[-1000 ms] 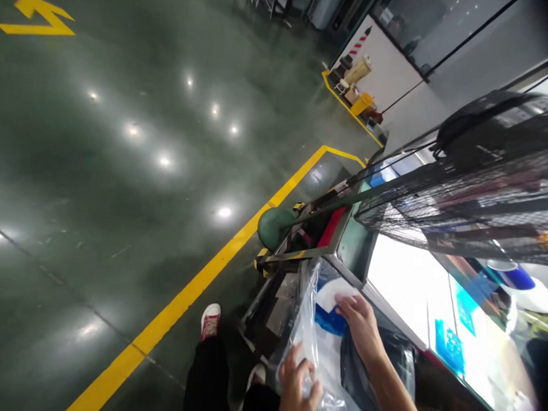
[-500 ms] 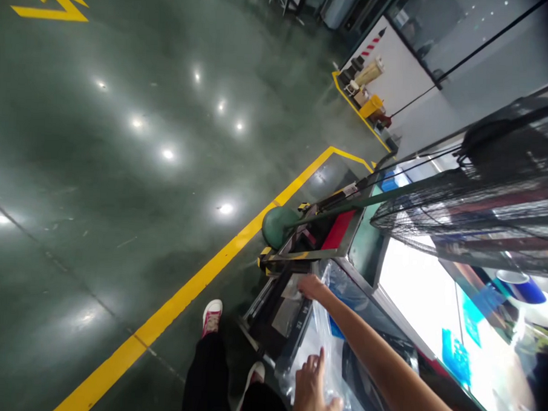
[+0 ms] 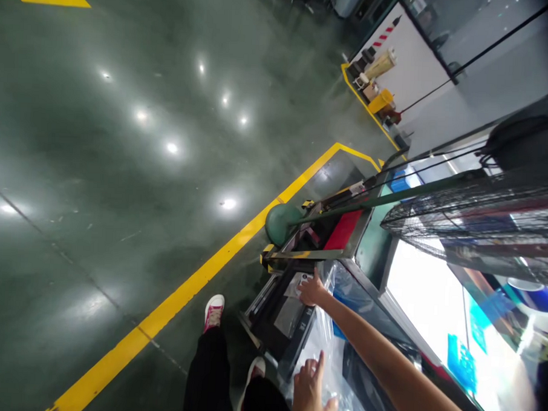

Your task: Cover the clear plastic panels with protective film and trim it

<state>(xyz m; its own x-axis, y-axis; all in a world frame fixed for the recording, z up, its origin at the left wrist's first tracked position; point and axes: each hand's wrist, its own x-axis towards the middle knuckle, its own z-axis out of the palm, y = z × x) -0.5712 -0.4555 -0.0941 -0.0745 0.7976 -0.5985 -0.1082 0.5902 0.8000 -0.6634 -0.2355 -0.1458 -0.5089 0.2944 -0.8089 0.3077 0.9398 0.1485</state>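
Note:
My right hand (image 3: 313,289) reaches forward with the arm stretched out, its fingers resting on the grey top panel of a black machine (image 3: 282,315) beside a clear plastic bag (image 3: 329,341). The fingers lie fairly flat and hold nothing. My left hand (image 3: 309,393) sits low in the view with its fingers spread, pressing on the near part of the same clear plastic bag. A blue and white item shows through the plastic behind my right arm.
A green fan base (image 3: 280,223) and black wire fan guard (image 3: 477,223) stand ahead and right. A bright white table surface (image 3: 426,300) lies to the right. Yellow floor line (image 3: 207,269) crosses the green floor. My legs and red shoes (image 3: 213,312) are below.
My right hand left the white and blue item in the bag and moved forward onto the machine's top panel. My left hand slid slightly nearer, still on the plastic.

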